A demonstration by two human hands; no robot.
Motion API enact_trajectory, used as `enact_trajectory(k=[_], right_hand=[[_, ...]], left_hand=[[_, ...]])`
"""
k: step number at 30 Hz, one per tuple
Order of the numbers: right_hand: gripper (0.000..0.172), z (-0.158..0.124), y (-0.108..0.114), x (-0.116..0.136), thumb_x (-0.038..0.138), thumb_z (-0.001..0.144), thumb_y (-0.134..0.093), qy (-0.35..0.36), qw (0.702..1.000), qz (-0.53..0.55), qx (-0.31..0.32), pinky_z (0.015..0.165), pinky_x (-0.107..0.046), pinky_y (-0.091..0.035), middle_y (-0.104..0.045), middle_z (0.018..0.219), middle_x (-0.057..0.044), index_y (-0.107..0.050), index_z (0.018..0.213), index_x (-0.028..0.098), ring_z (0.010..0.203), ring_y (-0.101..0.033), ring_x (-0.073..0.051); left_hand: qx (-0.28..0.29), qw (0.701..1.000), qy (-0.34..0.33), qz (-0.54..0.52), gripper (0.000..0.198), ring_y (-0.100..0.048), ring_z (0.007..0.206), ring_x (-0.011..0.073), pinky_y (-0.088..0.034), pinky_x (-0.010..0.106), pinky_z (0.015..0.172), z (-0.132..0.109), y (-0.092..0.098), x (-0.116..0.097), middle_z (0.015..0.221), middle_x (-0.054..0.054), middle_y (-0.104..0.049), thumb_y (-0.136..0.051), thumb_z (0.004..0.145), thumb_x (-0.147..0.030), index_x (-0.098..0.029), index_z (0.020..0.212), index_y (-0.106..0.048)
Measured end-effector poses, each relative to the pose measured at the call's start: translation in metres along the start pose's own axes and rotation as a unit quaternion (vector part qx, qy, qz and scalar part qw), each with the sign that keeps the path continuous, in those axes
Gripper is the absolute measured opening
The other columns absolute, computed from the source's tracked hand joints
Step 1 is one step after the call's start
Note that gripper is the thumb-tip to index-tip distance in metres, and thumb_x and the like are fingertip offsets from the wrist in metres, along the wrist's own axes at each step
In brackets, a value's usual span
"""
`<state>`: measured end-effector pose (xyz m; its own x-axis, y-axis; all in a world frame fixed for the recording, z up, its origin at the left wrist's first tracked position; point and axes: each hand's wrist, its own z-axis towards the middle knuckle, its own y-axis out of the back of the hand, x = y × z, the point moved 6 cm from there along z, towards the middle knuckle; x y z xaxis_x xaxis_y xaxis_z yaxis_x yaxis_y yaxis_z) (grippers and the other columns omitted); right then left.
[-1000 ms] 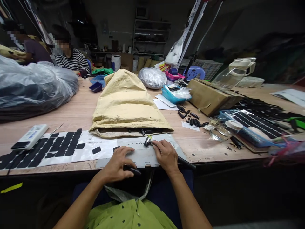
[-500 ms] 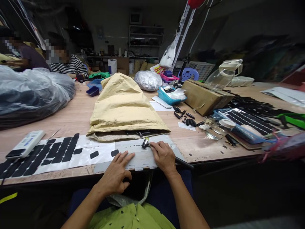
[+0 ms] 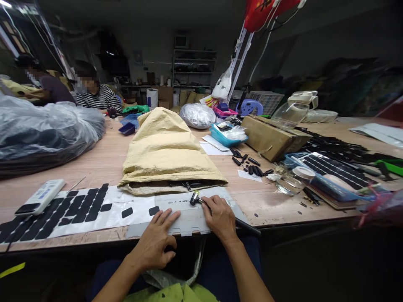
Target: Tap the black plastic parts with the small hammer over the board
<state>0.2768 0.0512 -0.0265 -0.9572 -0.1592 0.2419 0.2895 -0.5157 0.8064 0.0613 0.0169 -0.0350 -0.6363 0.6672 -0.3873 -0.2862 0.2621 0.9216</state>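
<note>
My right hand [image 3: 220, 216] is closed round a small hammer, its two-faced head [image 3: 194, 198] pointing left and its black handle [image 3: 248, 226] sticking out to the right past the table edge. Under both hands lies a grey sheet [image 3: 190, 216] at the table's front edge. My left hand [image 3: 159, 241] rests with spread fingers on that sheet and holds nothing. Beside its fingertips is a black rounded patch [image 3: 154, 210], with another patch [image 3: 127, 212] farther left. A white sheet [image 3: 110, 220] bears rows of black patches. The mouth of a yellow sack [image 3: 170, 151] faces me, dark pieces inside.
A white device [image 3: 40, 197] and a big plastic bag [image 3: 47, 134] are at left. Black handle-like parts [image 3: 255, 170], a cardboard box [image 3: 270, 138], a clear jar [image 3: 289, 184] and a blue tray [image 3: 330, 180] stand right. Two people sit at the far left.
The camera view has tilted up slightly, so the whole scene sits lower. Both hands keep nearly the same places on the grey sheet, and the hammer stays in my right hand.
</note>
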Motion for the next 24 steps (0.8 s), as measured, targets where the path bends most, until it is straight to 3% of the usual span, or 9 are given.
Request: enact_trajectory(k=[24], right_hand=[[0.021,-0.0009,0.0017,0.0006,0.024,0.093,-0.054,0.000,1.000,0.007,0.001,0.076,-0.031,-0.038,-0.062,0.088,-0.004,-0.070,0.107,0.024,0.084,-0.052,-0.020]], left_hand=[[-0.008,1.000,0.002,-0.006,0.006,-0.020,0.147,0.0396,-0.011,0.062,0.120,0.0013,0.0001,-0.0018,0.165,-0.007,-0.013,-0.076,0.071,-0.024,-0.027,0.076,-0.077]])
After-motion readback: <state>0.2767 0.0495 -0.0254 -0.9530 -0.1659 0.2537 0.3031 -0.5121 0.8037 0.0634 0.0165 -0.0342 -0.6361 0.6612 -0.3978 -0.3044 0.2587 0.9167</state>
